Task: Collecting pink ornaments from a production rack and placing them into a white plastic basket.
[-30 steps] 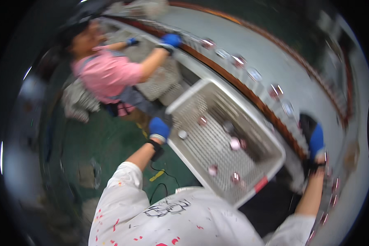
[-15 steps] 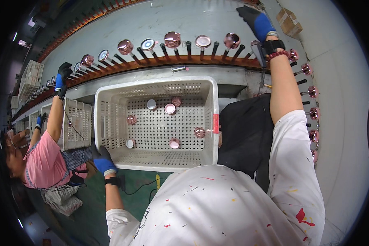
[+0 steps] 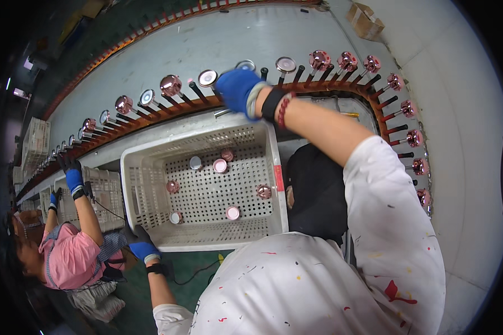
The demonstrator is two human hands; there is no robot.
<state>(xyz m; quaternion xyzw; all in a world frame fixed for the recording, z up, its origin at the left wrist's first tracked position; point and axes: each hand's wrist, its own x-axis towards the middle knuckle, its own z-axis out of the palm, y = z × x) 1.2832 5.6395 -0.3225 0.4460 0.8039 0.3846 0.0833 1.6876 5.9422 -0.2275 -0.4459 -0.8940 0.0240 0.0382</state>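
A white perforated plastic crate (image 3: 218, 241) stands in front of me, with several small metallic pink and white round pieces, such as a pink-rimmed one (image 3: 220, 166), spread over its floor. My left hand (image 3: 142, 244), in a blue and black glove, is closed on the crate's near left corner. My right hand (image 3: 241, 92), gloved in blue, hovers over the curved rail (image 3: 207, 104) beyond the crate. Motion smears its fingers, and whether anything is in them is hidden. Around it on the rail's black-tipped holders sit shiny pink cups (image 3: 171, 85) and pale round discs (image 3: 286, 65).
The rail bends toward me on the right, bearing more pink cups (image 3: 413, 137). A cardboard box (image 3: 365, 21) lies far right. Black cloth (image 3: 317, 192) lies right of the crate. At left, a co-worker in pink (image 3: 78, 257) reaches a gloved hand (image 3: 72, 174) toward the rail.
My right hand has swung from the far right to the left, over the rail beyond the crate. My left hand has stayed on the crate's corner. The co-worker's raised hand has come down nearer.
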